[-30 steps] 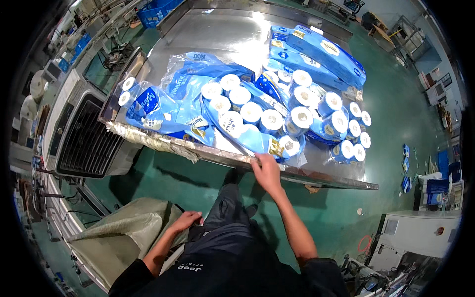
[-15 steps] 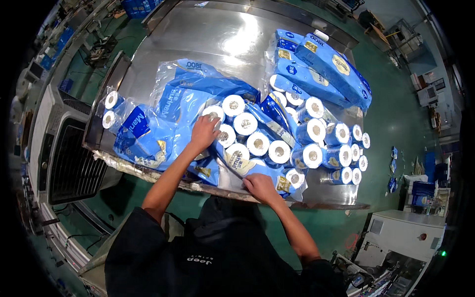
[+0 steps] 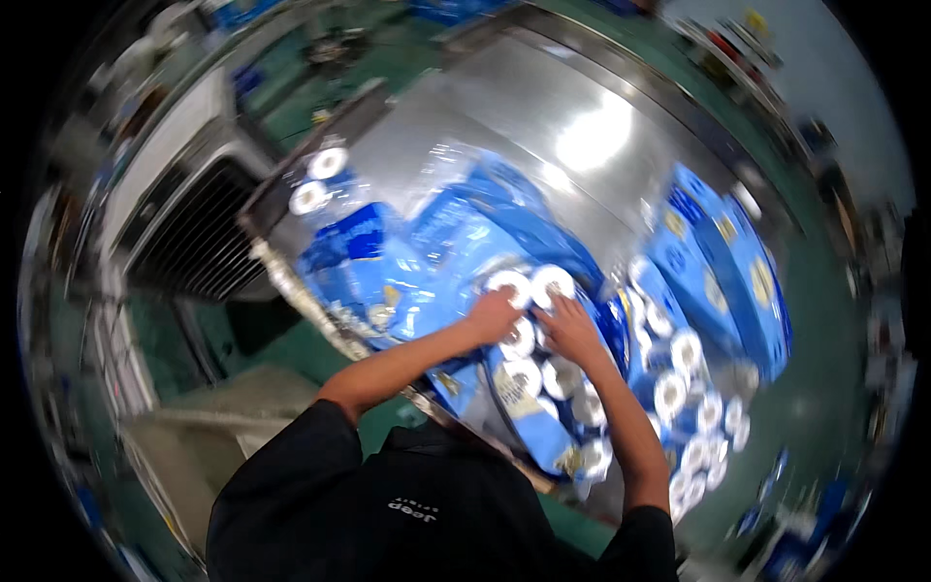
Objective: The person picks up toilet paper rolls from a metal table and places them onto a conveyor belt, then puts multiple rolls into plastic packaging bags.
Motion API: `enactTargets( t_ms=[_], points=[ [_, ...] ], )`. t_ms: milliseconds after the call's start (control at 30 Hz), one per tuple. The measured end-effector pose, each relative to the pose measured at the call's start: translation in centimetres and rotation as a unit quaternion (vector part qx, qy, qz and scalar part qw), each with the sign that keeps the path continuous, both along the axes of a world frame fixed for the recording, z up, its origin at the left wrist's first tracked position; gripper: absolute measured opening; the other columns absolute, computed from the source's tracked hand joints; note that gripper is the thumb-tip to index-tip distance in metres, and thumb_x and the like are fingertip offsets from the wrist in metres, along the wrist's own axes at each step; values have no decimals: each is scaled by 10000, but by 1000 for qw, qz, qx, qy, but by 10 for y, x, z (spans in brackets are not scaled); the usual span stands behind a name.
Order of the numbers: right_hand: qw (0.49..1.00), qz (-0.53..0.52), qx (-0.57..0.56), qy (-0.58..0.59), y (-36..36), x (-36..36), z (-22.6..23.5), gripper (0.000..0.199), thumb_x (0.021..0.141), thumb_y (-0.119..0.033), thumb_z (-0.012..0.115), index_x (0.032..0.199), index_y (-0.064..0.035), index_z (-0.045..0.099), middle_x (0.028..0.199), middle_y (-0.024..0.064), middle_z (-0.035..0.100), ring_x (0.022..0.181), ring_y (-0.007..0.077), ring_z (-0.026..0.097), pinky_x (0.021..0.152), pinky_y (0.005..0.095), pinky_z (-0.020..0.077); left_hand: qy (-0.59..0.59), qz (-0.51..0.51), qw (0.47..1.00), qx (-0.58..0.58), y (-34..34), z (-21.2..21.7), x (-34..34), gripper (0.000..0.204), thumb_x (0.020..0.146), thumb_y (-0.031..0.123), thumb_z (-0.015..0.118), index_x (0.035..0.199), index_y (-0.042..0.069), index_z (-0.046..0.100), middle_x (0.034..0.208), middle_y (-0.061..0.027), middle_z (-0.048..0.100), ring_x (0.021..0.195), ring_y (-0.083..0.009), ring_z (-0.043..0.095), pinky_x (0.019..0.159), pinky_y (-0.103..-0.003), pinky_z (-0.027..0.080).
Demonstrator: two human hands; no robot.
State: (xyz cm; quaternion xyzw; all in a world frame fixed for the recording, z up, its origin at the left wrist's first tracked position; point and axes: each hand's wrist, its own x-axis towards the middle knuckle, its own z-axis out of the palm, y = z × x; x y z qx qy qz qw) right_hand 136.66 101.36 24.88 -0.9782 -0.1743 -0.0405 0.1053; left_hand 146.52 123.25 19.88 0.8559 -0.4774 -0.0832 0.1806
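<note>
Several white toilet paper rolls in blue printed film lie on a metal table [image 3: 485, 92]. My left hand [image 3: 493, 316] has its fingers curled over the edge of one toilet paper roll [image 3: 510, 286]. Beside it, my right hand [image 3: 570, 328] reaches up with fingers stretched and apart, their tips against a neighbouring toilet paper roll [image 3: 553, 282]. Under and left of my hands spreads crumpled blue plastic packaging [image 3: 456, 238]. A torn strip of blue wrapper [image 3: 529, 412] crosses the nearer rolls. Motion blurs the fingertips.
Long blue sealed packs [image 3: 732, 272] lie at the table's right side, with more loose rolls [image 3: 698, 451] near its right edge. Two rolls [image 3: 320, 179] in clear film sit at the left corner. A grey louvred machine [image 3: 199, 228] stands left of the table.
My right hand has left the wrapper at the near edge and moved up to the rolls beside my left hand. The whole view has turned, tilting the table.
</note>
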Motion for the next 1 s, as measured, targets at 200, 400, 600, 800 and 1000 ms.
enactTargets(
  t_ms=[200, 400, 600, 800, 1000],
  points=[
    [984, 142, -83, 71, -14, 39, 3, 366, 776, -274, 770, 1132, -190, 773, 1217, 227, 598, 1129, 395, 556, 988, 469, 466, -39, -3, 997, 72, -10, 8, -3, 246, 845, 291, 662, 889, 78, 777, 1066, -202, 626, 1134, -367, 552, 938, -462, 487],
    [974, 185, -116, 59, -17, 53, 9, 256, 835, -243, 722, 1061, -137, 780, 1121, 199, 596, 1133, 383, 543, 1039, 467, 436, -47, -16, 990, 132, -25, 7, -5, 253, 728, 279, 736, 847, 66, 801, 1048, -181, 625, 1123, -374, 543, 985, -458, 455],
    [975, 213, -56, 34, -16, 62, -6, 170, 802, -210, 665, 818, -55, 732, 993, 157, 599, 1052, 346, 559, 978, 428, 464, -4, -23, 994, 103, -23, 22, -3, 248, 619, 172, 754, 800, 5, 779, 1074, -222, 623, 1116, -389, 552, 977, -459, 461],
    [980, 184, -69, 10, -22, 51, -2, 130, 752, -204, 684, 760, -79, 720, 964, 141, 598, 1023, 319, 576, 897, 408, 498, -17, -34, 999, 19, -13, 9, 0, 298, 577, 257, 796, 767, 28, 766, 1020, -202, 610, 1070, -366, 556, 924, -434, 490],
    [993, 113, -35, -29, -34, 18, 103, 255, 691, -229, 767, 903, -98, 713, 940, 151, 552, 986, 327, 572, 812, 427, 496, -22, -61, 997, 32, -5, 17, 13, 354, 628, 358, 811, 852, 85, 783, 971, -214, 607, 1031, -397, 574, 902, -487, 503]
  ],
)
